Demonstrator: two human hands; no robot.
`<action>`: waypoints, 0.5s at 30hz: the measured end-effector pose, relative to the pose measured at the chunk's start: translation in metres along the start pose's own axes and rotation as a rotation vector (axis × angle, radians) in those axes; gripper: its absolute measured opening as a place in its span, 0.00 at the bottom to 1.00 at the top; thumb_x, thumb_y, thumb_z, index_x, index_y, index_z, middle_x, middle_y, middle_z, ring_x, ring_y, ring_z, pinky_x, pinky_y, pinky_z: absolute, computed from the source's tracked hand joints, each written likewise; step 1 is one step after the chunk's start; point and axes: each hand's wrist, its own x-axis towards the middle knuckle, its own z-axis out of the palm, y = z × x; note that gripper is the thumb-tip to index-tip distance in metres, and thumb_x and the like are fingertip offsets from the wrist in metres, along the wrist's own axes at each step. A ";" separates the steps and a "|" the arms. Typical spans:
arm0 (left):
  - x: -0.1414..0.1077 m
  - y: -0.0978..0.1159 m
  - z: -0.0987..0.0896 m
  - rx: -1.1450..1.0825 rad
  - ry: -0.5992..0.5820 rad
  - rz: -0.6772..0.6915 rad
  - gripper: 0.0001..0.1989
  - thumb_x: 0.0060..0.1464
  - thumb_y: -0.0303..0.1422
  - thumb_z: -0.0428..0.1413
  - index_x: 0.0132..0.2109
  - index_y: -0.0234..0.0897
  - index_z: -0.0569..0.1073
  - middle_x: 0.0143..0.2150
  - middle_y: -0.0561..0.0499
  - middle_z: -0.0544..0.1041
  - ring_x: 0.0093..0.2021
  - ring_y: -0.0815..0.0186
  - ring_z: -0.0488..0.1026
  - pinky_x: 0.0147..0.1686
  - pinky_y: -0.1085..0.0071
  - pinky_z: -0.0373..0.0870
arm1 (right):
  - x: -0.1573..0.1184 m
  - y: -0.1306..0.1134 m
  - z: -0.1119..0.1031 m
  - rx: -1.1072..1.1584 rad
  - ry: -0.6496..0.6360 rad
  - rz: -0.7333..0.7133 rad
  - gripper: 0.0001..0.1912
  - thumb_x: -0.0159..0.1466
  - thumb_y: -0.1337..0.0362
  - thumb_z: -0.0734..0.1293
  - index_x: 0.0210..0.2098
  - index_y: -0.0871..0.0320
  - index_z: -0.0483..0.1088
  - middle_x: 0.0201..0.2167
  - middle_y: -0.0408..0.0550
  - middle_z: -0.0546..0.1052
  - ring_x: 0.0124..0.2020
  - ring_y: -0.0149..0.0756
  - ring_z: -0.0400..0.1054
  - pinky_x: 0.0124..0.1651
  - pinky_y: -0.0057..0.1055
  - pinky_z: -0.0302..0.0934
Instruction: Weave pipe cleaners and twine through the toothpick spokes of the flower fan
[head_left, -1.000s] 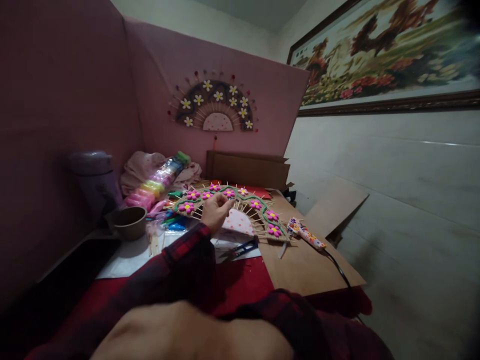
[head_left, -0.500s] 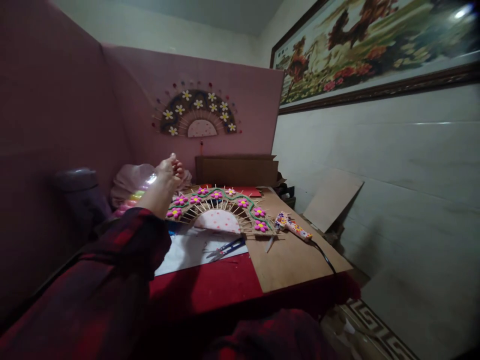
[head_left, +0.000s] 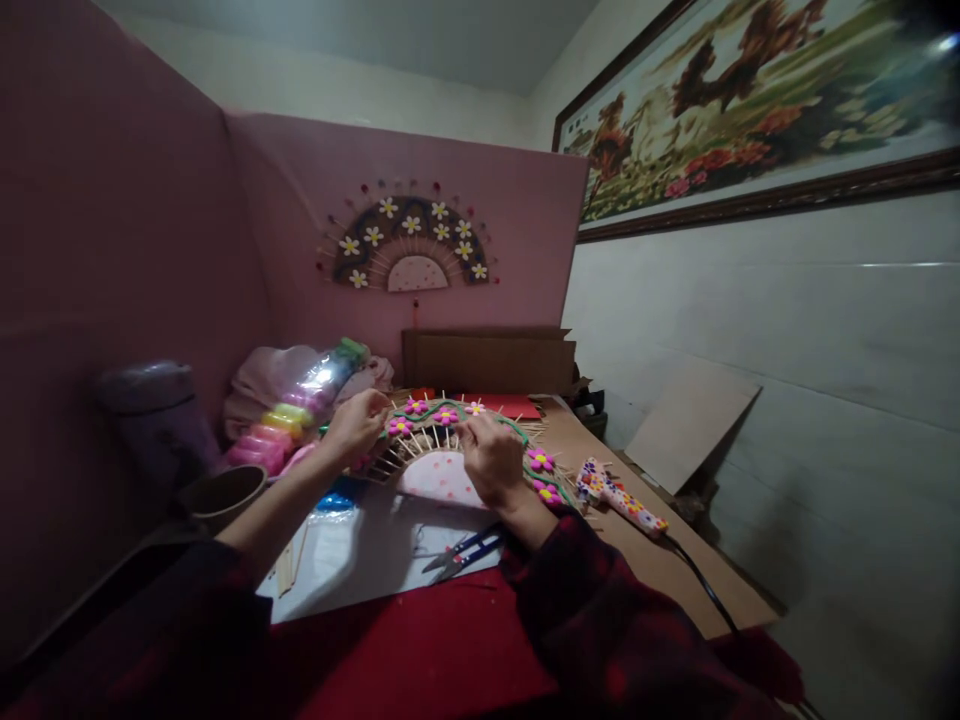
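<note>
**Pink-flowered fan (head_left: 435, 472) down on the table (head_left: 405, 640)**

Over my remote feed, I see the left hand (head_left: 360, 428) at the fan's left part, fingers bunched narrow; I can't tell whether they grip anything. The right hand (head_left: 493, 465) is over the arch, right of its middle, fingers curled in, their contents hidden from me. Blue-handled snips (head_left: 466, 553) lie just in front; a flower-patterned glue gun (head_left: 621, 500) lies to the right.
</note>
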 end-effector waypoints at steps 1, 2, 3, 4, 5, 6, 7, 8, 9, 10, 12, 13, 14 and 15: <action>-0.002 -0.006 0.001 0.038 -0.003 0.004 0.07 0.48 0.30 0.53 0.34 0.36 0.74 0.36 0.46 0.78 0.37 0.61 0.74 0.38 0.68 0.68 | -0.006 0.000 0.002 -0.022 -0.034 -0.048 0.15 0.67 0.59 0.58 0.31 0.59 0.71 0.33 0.48 0.74 0.35 0.34 0.66 0.36 0.28 0.54; -0.004 -0.011 0.002 0.065 -0.005 0.003 0.08 0.51 0.30 0.51 0.36 0.36 0.74 0.39 0.45 0.78 0.40 0.60 0.73 0.40 0.66 0.67 | -0.012 -0.004 0.003 -0.025 -0.088 -0.108 0.15 0.66 0.57 0.59 0.32 0.58 0.71 0.34 0.49 0.74 0.37 0.35 0.66 0.39 0.29 0.54; -0.006 -0.016 0.003 0.096 -0.002 0.004 0.10 0.53 0.31 0.49 0.39 0.35 0.74 0.41 0.43 0.78 0.42 0.58 0.72 0.42 0.64 0.66 | -0.019 -0.008 0.004 -0.024 -0.144 -0.166 0.15 0.64 0.53 0.61 0.34 0.58 0.71 0.36 0.49 0.74 0.39 0.38 0.65 0.42 0.31 0.55; -0.009 -0.021 0.003 0.141 0.012 0.010 0.12 0.54 0.31 0.48 0.41 0.35 0.73 0.43 0.42 0.77 0.43 0.56 0.72 0.43 0.62 0.64 | -0.024 -0.014 0.003 -0.025 -0.195 -0.207 0.18 0.61 0.49 0.63 0.38 0.58 0.71 0.39 0.51 0.73 0.43 0.40 0.64 0.45 0.34 0.55; -0.012 -0.026 0.004 0.198 0.037 0.027 0.13 0.55 0.31 0.46 0.43 0.35 0.72 0.44 0.41 0.76 0.45 0.55 0.71 0.44 0.60 0.63 | -0.029 -0.019 0.003 -0.037 -0.243 -0.244 0.25 0.58 0.45 0.65 0.45 0.57 0.70 0.44 0.52 0.71 0.46 0.43 0.63 0.48 0.37 0.54; -0.016 -0.031 0.004 0.261 0.076 0.054 0.14 0.56 0.32 0.46 0.45 0.35 0.72 0.45 0.41 0.76 0.45 0.54 0.70 0.45 0.60 0.62 | -0.033 -0.022 0.004 -0.059 -0.291 -0.266 0.34 0.53 0.42 0.67 0.51 0.57 0.66 0.49 0.55 0.69 0.50 0.47 0.61 0.51 0.41 0.53; -0.020 -0.035 0.005 0.321 0.124 0.090 0.14 0.57 0.32 0.45 0.46 0.34 0.71 0.45 0.40 0.75 0.46 0.54 0.70 0.45 0.60 0.62 | -0.035 -0.025 0.005 -0.089 -0.347 -0.279 0.42 0.49 0.40 0.69 0.57 0.56 0.61 0.53 0.57 0.66 0.53 0.51 0.58 0.53 0.45 0.51; -0.024 -0.039 0.006 0.374 0.175 0.134 0.15 0.58 0.32 0.45 0.47 0.34 0.71 0.46 0.40 0.75 0.46 0.54 0.69 0.45 0.60 0.61 | -0.038 -0.025 0.006 -0.122 -0.400 -0.278 0.49 0.46 0.40 0.71 0.60 0.56 0.56 0.57 0.60 0.63 0.57 0.54 0.54 0.55 0.49 0.48; -0.028 -0.041 0.007 0.412 0.219 0.179 0.14 0.58 0.32 0.45 0.47 0.33 0.71 0.46 0.40 0.75 0.46 0.54 0.69 0.45 0.60 0.61 | -0.039 -0.024 0.009 -0.152 -0.446 -0.267 0.54 0.44 0.40 0.72 0.62 0.56 0.53 0.59 0.63 0.59 0.60 0.57 0.50 0.56 0.52 0.45; -0.032 -0.044 0.008 0.427 0.251 0.218 0.14 0.58 0.33 0.45 0.46 0.33 0.71 0.45 0.41 0.75 0.46 0.54 0.69 0.44 0.60 0.60 | -0.040 -0.023 0.011 -0.179 -0.481 -0.250 0.56 0.43 0.41 0.72 0.64 0.56 0.50 0.61 0.64 0.57 0.61 0.59 0.47 0.57 0.53 0.43; -0.037 -0.045 0.008 0.430 0.293 0.266 0.13 0.58 0.34 0.46 0.45 0.34 0.71 0.44 0.42 0.75 0.45 0.54 0.69 0.43 0.61 0.60 | -0.041 -0.020 0.015 -0.228 -0.505 -0.208 0.54 0.46 0.45 0.72 0.65 0.56 0.46 0.62 0.66 0.54 0.63 0.60 0.45 0.57 0.53 0.42; -0.039 -0.045 0.008 0.418 0.311 0.273 0.13 0.58 0.34 0.46 0.45 0.34 0.71 0.44 0.42 0.76 0.44 0.54 0.69 0.43 0.61 0.60 | -0.041 -0.018 0.016 -0.253 -0.502 -0.197 0.51 0.50 0.49 0.71 0.65 0.56 0.46 0.62 0.66 0.54 0.62 0.59 0.46 0.57 0.52 0.43; -0.040 -0.045 0.007 0.400 0.334 0.269 0.13 0.58 0.34 0.46 0.45 0.34 0.71 0.43 0.43 0.76 0.44 0.55 0.69 0.42 0.61 0.60 | -0.042 -0.018 0.017 -0.277 -0.495 -0.192 0.48 0.52 0.54 0.70 0.65 0.57 0.45 0.62 0.66 0.55 0.62 0.58 0.47 0.56 0.51 0.44; -0.040 -0.044 0.007 0.380 0.359 0.261 0.13 0.59 0.34 0.47 0.45 0.35 0.71 0.43 0.43 0.76 0.44 0.55 0.69 0.42 0.62 0.60 | -0.042 -0.017 0.018 -0.298 -0.489 -0.196 0.45 0.54 0.59 0.69 0.65 0.57 0.46 0.61 0.66 0.56 0.61 0.56 0.49 0.55 0.50 0.46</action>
